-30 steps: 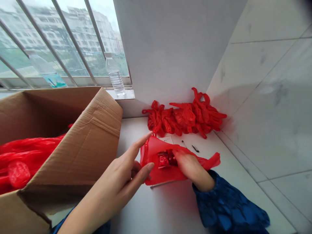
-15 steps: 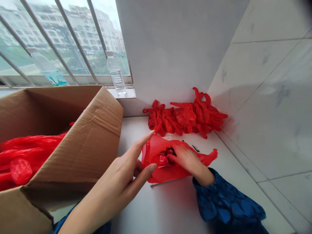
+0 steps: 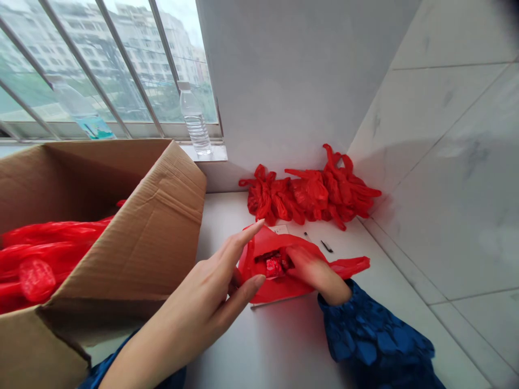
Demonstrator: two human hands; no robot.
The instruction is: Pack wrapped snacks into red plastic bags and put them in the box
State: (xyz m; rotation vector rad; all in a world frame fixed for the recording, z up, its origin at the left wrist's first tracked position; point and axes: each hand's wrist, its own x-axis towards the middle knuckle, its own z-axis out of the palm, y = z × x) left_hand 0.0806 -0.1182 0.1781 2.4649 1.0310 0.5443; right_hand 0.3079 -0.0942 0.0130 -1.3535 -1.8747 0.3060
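Observation:
A red plastic bag (image 3: 279, 292) lies opened out on the white surface, with small red wrapped items (image 3: 274, 267) showing in its mouth. My left hand (image 3: 227, 275) is at the bag's left edge, index finger stretched out and thumb apart, with nothing seen in its grasp. From the right, my right hand (image 3: 310, 266) reaches into the bag beside the wrapped items. Its fingertips are partly covered by red plastic, so what they hold is hidden.
A cardboard box (image 3: 162, 227) with red bags (image 3: 60, 243) inside stands at the left. Several knotted red bags (image 3: 308, 194) line the wall behind. A clear bottle (image 3: 194, 121) is on the window sill. A small black item (image 3: 326, 246) lies right of the bag.
My left hand has shifted slightly right along the bag's edge. My right hand has moved a little, more of its fingers now under the plastic, and the bag's right end extends further right.

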